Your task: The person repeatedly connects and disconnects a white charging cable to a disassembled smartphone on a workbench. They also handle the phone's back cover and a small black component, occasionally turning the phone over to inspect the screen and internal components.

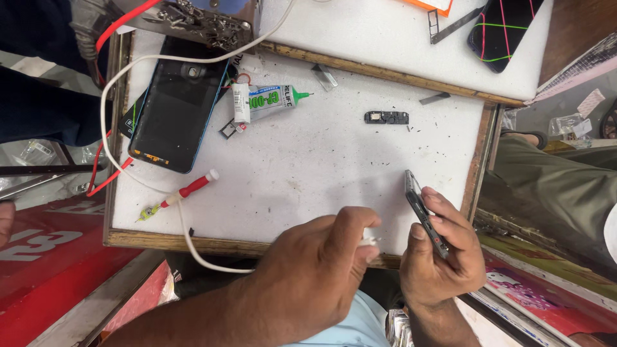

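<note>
My left hand (pixel 308 273) is closed around the white plug (pixel 371 239) of a white cable (pixel 193 247), which loops off the near edge of the board. My right hand (pixel 443 257) grips a slim dark phone (pixel 419 204), held edge-on and tilted just right of the plug. Plug and phone are a few centimetres apart. Both hands hover over the near right edge of the white work mat (pixel 308 167).
On the mat lie a dark phone with a blue frame (pixel 173 106), a glue tube (pixel 263 99), a red-handled screwdriver (pixel 186 190), a small black module (pixel 386 117) and a card tray (pixel 228 128). A phone with coloured screen lines (pixel 504 29) lies far right. Someone's leg (pixel 553 186) is at right.
</note>
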